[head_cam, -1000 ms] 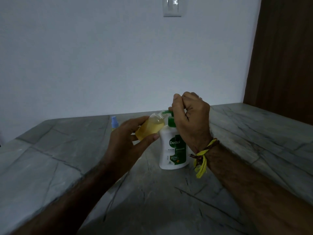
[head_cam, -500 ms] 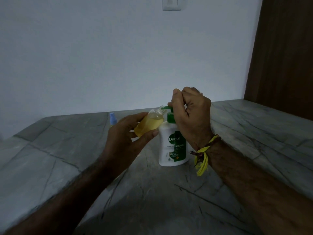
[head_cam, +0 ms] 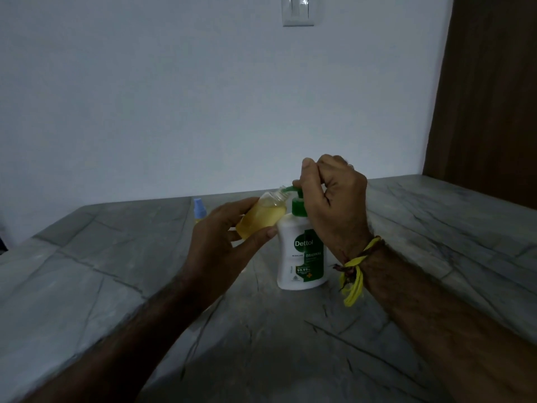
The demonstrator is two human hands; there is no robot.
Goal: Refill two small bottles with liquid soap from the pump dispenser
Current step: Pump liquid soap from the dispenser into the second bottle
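Note:
A white Dettol pump dispenser (head_cam: 300, 254) with a green pump head stands upright on the grey stone counter (head_cam: 116, 280). My right hand (head_cam: 334, 199) is closed over the pump head from above. My left hand (head_cam: 226, 239) grips a small clear bottle (head_cam: 261, 218) holding yellow liquid soap, tilted with its open neck touching the green spout. A second small bottle with a pale blue cap (head_cam: 199, 210) stands behind my left hand, mostly hidden.
A white wall rises behind the counter, with a light switch (head_cam: 298, 10) high up. A brown wooden door or panel (head_cam: 488, 97) fills the right side. A yellow thread band circles my right wrist.
The pump head has risen a little under my right hand, showing more of the green neck. The small bottle stays at the spout.

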